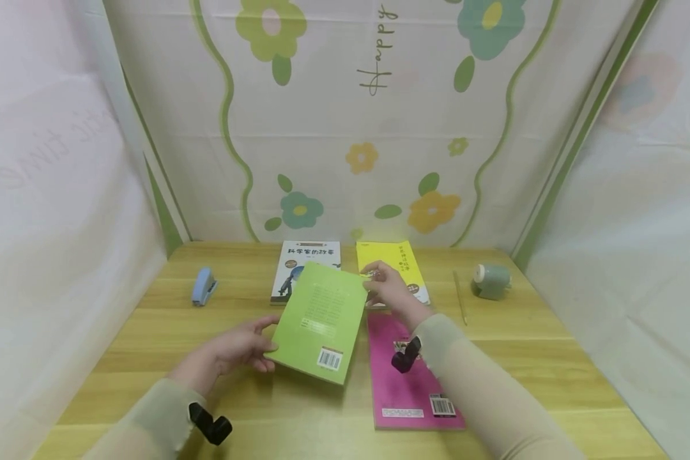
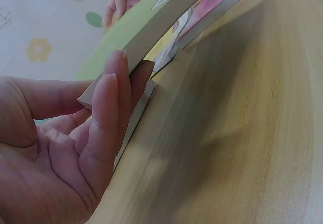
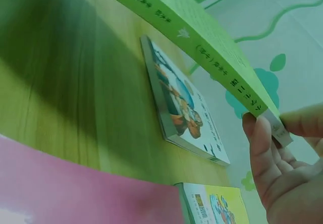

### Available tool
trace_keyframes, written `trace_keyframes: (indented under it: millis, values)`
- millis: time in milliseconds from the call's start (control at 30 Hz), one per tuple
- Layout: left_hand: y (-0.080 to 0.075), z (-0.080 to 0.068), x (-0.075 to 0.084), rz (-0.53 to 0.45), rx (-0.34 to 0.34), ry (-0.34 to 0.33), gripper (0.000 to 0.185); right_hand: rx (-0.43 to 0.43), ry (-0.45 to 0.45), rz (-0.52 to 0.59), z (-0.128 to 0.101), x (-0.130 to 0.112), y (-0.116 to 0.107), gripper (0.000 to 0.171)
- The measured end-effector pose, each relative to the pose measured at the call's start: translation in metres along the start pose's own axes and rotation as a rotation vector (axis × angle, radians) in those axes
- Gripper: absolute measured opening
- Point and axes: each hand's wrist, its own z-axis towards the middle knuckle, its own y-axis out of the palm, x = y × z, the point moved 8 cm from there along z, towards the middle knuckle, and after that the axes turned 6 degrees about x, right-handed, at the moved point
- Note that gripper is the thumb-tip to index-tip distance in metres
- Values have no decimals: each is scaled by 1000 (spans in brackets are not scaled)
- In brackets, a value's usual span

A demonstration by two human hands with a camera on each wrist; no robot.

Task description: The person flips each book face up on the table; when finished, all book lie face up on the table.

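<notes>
The green book [image 1: 322,322] sits at the centre of the head view, back cover up with its barcode at the lower right corner, lifted and tilted above the wooden bench [image 1: 149,332]. The left hand [image 1: 230,350], in the lower left of that view, supports the book's near left corner: in the left wrist view the fingers [image 2: 108,113] lie straight against the page edge with the thumb along the cover, so this grip is a light, mostly extended pinch on the corner. The right hand [image 1: 386,287], just right of centre, holds the far right corner; the right wrist view shows a fingertip [image 3: 255,133] and the thumb closed on that corner at the end of the spine, a narrow pinch grip with the remaining fingers relaxed. In the right wrist view the book runs across the upper frame, clear of the bench surface below it. Three further books lie flat on the bench: a white-covered book [image 1: 299,268] directly behind the green book and partly overlapped by it in the head view, a yellow book [image 1: 399,265] just beside it to the right behind the right hand, and a pink book [image 1: 402,377] in the lower centre right, partly under the right forearm. A blue stapler [image 1: 204,285] lies at the left of the bench, well apart. A pencil [image 1: 460,297] and a grey-green pencil sharpener [image 1: 490,280] lie at the right.
</notes>
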Motion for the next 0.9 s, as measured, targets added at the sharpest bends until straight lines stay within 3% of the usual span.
trace_keyframes:
  millis: [167, 400, 633, 900]
  values:
    - [-2, 3, -2, -19, 6, 2, 76, -29, 8, 65, 0, -1, -5, 19]
    - [-6, 3, -3, -15, 42, -2, 74, -56, 33, 246, -2, -6, -8, 32]
    - [-7, 4, -5, -17, 48, -2, 73, -126, -29, 190, -3, -10, -7, 36]
    - [-4, 7, -10, -33, 42, 0, 69, -202, -99, 205, -6, -16, -6, 36]
